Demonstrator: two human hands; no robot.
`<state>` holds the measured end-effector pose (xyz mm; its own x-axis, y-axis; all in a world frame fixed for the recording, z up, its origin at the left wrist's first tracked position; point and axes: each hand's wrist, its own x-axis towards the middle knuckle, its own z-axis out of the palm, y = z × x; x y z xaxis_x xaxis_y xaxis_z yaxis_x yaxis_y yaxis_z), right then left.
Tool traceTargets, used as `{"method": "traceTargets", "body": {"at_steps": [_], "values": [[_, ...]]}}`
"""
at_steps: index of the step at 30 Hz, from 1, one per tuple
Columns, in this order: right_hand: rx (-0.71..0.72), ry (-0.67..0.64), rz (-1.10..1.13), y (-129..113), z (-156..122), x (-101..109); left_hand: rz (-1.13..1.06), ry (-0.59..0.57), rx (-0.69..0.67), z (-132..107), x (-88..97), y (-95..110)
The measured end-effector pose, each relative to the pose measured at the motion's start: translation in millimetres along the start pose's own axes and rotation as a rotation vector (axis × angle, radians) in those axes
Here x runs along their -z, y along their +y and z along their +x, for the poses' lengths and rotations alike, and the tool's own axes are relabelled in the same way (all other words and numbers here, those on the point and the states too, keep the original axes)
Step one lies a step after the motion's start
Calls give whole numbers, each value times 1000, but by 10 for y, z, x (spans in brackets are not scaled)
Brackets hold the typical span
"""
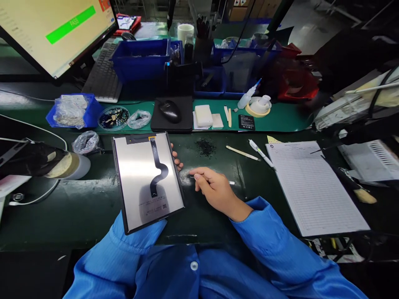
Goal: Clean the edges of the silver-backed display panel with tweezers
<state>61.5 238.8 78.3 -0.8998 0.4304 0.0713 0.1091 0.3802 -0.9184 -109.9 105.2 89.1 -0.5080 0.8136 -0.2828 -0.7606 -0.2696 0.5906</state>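
My left hand (176,160) supports a tablet display panel (134,174) from behind, its fingertips curling past the right edge. The panel is tilted, with its silvery back facing me and a black ribbon cable (161,169) curving down it. Most of the left hand is hidden behind the panel. To the right, my right hand (215,187) pinches a thin metal tool (232,182); its tip and shiny end show, but the middle is covered by the fingers. The tool's tip is apart from the panel. Beyond this hand lies a pile of small black scraps (205,147).
A wooden stick (243,153), a white pen (261,153) and a printed form (314,187) lie at right. Behind are a mouse (170,111), white pads (203,116), a dropper bottle (248,96) and blue bins (140,58). A monitor (59,29) stands at upper left.
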Motion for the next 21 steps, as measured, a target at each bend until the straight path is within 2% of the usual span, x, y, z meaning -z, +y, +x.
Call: {"method": "traceTargets", "body": {"at_steps": [5,9,12,14,17,19,21], "values": [[-64,169,186,-63,145,93,9,4,17,3,51,31],[13,295,172,-248,392,286,23,0,-22,-67,30,49],[77,336,117,-315,640,434,27,-11,-33,-89,41,64],[74,303,47,-264,782,519,11,-35,-16,-67,87,71],[-4,198,-196,-89,882,613,-31,-91,25,-11,153,82],[-44,211,-291,31,871,641,-72,-128,37,1,159,93],[-55,296,-244,113,822,633,-103,-147,36,-19,146,101]]}}
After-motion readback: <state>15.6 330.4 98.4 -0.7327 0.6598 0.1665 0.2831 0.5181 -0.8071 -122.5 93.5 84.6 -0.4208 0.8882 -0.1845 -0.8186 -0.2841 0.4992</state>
